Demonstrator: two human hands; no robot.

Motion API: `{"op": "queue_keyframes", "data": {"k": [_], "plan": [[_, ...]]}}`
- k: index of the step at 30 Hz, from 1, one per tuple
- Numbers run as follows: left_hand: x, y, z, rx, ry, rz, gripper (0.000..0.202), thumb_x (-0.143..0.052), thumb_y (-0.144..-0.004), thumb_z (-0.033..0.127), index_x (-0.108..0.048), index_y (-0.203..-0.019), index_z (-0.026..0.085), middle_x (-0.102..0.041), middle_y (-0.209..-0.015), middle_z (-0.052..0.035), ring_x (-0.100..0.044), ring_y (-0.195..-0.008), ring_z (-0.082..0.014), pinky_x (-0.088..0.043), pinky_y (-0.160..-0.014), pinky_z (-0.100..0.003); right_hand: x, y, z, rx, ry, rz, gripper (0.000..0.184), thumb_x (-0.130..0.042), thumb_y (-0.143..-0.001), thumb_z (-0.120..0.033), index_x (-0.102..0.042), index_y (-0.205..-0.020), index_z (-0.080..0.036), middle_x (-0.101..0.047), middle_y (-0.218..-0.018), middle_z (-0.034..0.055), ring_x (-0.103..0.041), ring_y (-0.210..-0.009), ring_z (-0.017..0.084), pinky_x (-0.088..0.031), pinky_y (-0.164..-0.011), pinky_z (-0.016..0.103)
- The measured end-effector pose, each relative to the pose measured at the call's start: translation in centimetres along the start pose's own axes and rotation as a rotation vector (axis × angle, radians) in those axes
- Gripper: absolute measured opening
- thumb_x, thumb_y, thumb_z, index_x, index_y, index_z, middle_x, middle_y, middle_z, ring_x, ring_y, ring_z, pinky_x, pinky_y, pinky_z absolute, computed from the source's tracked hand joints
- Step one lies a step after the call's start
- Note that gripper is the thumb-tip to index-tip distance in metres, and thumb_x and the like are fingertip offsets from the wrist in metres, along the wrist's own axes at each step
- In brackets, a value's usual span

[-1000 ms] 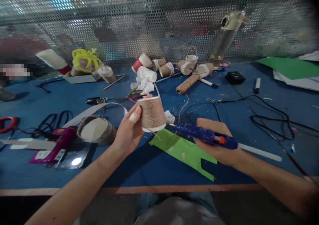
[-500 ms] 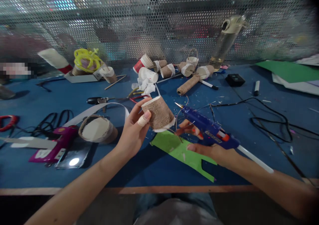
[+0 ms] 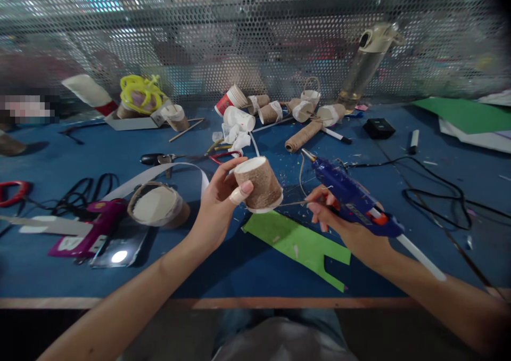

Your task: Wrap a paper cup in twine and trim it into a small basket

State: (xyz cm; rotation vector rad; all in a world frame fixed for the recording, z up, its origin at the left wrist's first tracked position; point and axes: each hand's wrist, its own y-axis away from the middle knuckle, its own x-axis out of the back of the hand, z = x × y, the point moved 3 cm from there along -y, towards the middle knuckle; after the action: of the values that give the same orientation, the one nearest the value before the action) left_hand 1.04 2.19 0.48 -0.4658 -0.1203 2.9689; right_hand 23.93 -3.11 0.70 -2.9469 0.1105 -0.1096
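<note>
My left hand is closed around a paper cup wrapped in brown twine, thumb on its near side. The cup is tilted, its white bottom up and to the left, its pale rim downward. From the rim a strand of twine runs taut to the fingertips of my right hand, which pinch it. That same hand also holds a blue hot glue gun, nozzle pointing up and left, away from the cup. A white glue stick sticks out of its back. Beneath lies a cut piece of green paper.
A twine roll and several wrapped cups lie at the back by the mesh screen. At left are a wrapped basket cup, a purple glue gun and a phone. A bottle stands back right; a black cord winds below it.
My right hand has moved right, away from the cup, with the glue gun, and the twine between cup and fingers is now stretched straight. The cup has turned slightly more upright.
</note>
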Motion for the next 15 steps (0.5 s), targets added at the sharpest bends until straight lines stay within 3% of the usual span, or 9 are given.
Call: {"op": "queue_keyframes", "data": {"k": [5,15], "plan": [[-0.13,0.07,0.1,0.011,-0.022,0.0,0.037,-0.082,-0.081,0.033,-0.07,-0.116,0.03,-0.07,-0.113,-0.0021,-0.061,-0.105,-0.0191,-0.049,-0.087,-0.026,0.6,-0.15,0.14,-0.027,0.078,-0.007,0.02,-0.076,-0.087,-0.038,-0.063,-0.086,-0.024,-0.069,-0.103,-0.0006,-0.058,-0.053,0.006,-0.055,-0.054,0.027],[-0.06,0.12,0.05,0.035,-0.044,-0.003,0.037,-0.081,-0.083,0.035,-0.069,-0.116,0.029,-0.069,-0.113,-0.0025,-0.061,-0.104,-0.0195,-0.049,-0.085,-0.026,0.79,-0.64,0.37,-0.071,-0.021,-0.033,0.03,-0.077,-0.086,-0.041,-0.052,-0.08,-0.025,-0.071,-0.092,-0.0001,-0.061,-0.056,0.01,-0.059,-0.059,0.034]]}}
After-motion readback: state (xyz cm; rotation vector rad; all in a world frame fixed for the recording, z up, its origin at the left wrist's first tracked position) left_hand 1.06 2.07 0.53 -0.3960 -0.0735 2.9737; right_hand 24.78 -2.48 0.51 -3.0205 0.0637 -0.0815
